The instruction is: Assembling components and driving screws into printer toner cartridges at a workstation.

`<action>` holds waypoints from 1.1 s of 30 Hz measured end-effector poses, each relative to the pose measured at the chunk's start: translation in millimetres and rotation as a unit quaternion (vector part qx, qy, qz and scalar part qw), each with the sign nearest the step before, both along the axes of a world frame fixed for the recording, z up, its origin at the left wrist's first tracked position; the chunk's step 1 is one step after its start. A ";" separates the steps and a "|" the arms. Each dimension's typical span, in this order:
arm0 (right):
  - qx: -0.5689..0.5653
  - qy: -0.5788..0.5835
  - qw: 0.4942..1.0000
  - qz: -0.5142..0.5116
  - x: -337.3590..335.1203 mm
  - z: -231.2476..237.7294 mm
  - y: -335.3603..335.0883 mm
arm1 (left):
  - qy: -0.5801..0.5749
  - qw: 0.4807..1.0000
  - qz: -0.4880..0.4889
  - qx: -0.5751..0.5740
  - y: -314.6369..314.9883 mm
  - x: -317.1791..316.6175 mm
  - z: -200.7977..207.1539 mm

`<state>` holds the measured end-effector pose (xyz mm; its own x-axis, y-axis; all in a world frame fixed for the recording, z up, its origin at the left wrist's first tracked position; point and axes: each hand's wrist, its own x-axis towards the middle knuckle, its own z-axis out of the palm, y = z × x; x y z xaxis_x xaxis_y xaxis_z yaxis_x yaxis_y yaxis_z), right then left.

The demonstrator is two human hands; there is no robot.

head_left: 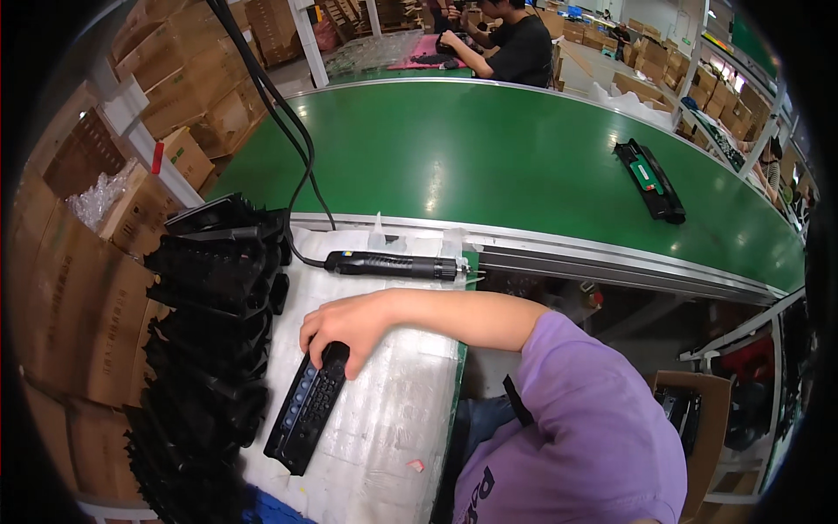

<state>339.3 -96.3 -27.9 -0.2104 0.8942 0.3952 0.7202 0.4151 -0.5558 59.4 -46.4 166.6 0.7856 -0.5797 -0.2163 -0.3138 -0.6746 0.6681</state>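
Observation:
My right hand [345, 327] reaches in from the right with a purple sleeve [580, 375] behind it. Its fingers and thumb curl over the upper end of a long black plastic housing [305, 410], which lies slanted on the white foam-covered bench [393, 410]. A row of bluish round spots runs along this housing. Just beyond the hand rests a black electric screwdriver [393, 265], untouched, with its cable leading up and away. Left of the housing, many similar black parts [214, 349] are stacked in a long row. My left hand is out of the picture.
Past the bench runs a green conveyor belt [489, 148] with a metal edge. A black housing with a green piece [650, 182] lies on it. Cardboard boxes [78, 288] line the left side; an open carton [698, 437] stands right. A co-worker in black [521, 48] sits across.

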 end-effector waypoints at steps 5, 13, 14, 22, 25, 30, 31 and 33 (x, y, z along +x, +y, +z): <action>0.006 -0.009 1.000 0.003 1.4 -0.3 -1.1 | 0.015 0.997 -0.046 -0.064 1.6 0.3 -10.7; 0.001 -0.010 1.000 -0.012 -0.7 -0.8 0.7 | 0.024 0.979 -0.124 -0.158 5.9 3.7 -26.0; -0.001 -0.008 1.000 -0.018 -0.6 -1.7 -0.7 | 0.025 0.975 -0.140 -0.169 4.8 5.7 -27.5; 0.112 -0.007 0.994 -0.003 -3.7 -23.5 23.6 | 0.078 0.885 -0.383 -0.252 -28.8 60.6 -38.3; 0.114 0.082 0.988 -0.072 -3.4 -29.9 9.9 | 0.104 0.826 -0.480 -0.275 -60.0 76.4 -39.6; 0.204 0.094 0.960 -0.170 -3.9 -36.6 14.5 | 0.117 0.738 -0.591 -0.303 -100.0 85.5 -40.7; 0.208 0.066 0.957 -0.189 -3.6 -39.2 15.1 | 0.119 0.719 -0.612 -0.308 -107.2 85.8 -40.5; 0.223 0.043 0.950 -0.213 -5.1 -40.8 19.4 | 0.121 0.679 -0.651 -0.319 -119.9 86.5 -40.6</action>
<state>334.2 -76.9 -68.7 0.1834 0.6302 0.7545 0.8360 0.3038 -0.4570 145.8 -166.3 125.9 -0.4950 -0.7848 0.3730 -0.1961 0.5191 0.8319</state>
